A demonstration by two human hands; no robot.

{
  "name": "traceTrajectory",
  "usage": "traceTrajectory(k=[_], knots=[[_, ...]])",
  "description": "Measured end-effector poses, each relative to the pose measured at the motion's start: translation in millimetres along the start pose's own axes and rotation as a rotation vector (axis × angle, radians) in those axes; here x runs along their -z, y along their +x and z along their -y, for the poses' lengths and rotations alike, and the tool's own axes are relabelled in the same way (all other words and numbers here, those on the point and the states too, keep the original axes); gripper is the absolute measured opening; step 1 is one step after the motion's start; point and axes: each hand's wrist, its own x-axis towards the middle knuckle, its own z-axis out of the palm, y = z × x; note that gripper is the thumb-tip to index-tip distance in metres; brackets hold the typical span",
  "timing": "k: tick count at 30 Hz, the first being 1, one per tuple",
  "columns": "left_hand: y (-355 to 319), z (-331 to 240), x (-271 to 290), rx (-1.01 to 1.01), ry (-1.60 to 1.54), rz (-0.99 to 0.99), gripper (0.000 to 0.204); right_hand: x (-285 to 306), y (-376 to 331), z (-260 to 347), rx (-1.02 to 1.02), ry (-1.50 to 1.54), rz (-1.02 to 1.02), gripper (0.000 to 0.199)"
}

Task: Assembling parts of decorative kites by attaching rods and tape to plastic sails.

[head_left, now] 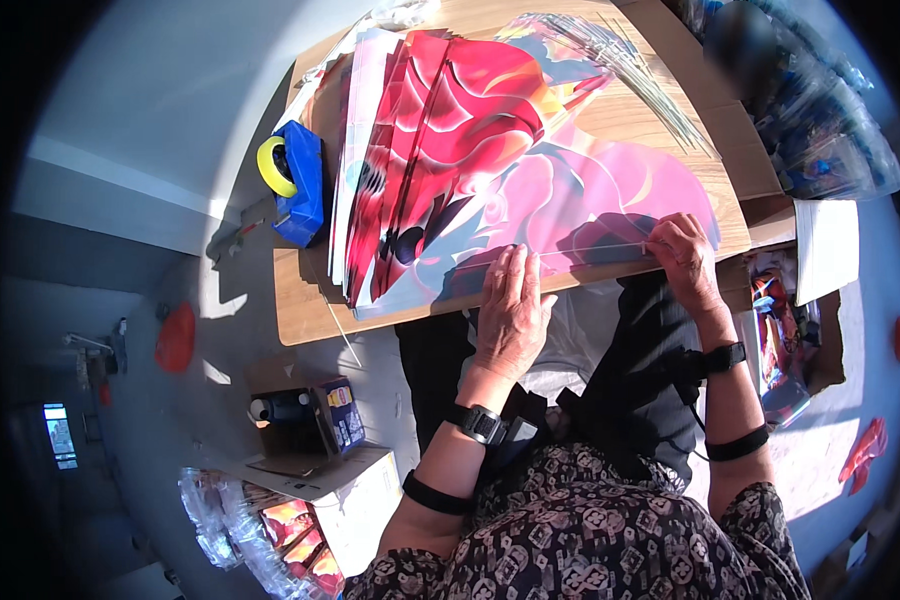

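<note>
- Sheet [660,185], pink and grey, lies on the wooden table [305,312], centre to right of frame, its lower edge along my near side, presumably so both hands reach it easily. It meets the red printed stack [460,95]; I cannot tell which overlaps.
- Thin stick [592,248] runs along that lower edge, between my hands.
- My left hand [515,315], mid-frame: fingers straight and together, laid flat on sheet and stick, gripping nothing; likely there to stop them sliding.
- My right hand [685,265], right of centre: narrow pinch on the stick's right end, probably to line it up with the edge.
- Stick bundle [635,75], upper right: spares, I judge, set beyond the sheet.
- Blue tape dispenser [308,195], upper left: beside the stack, off the working edge, seemingly to leave my hands room.
</note>
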Motion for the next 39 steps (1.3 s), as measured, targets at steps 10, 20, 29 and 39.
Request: traceTrajectory(k=[10, 20, 29, 39], knots=[[-11, -2, 2, 0.081, 0.015, 0.041, 0.070, 4, -4, -13, -0.078, 0.049, 0.041, 0.011], [-10, -1, 0, 0.092, 0.038, 0.067, 0.070, 13, 4, -4, -0.084, 0.047, 0.148, 0.010], [-12, -1, 0, 0.095, 0.068, 0.100, 0.076, 21, 16, -3, -0.009, -0.048, 0.248, 0.013], [-11, 0, 0, 0.095, 0.047, 0.078, 0.070, 3, -4, -4, 0.006, 0.059, 0.068, 0.010]])
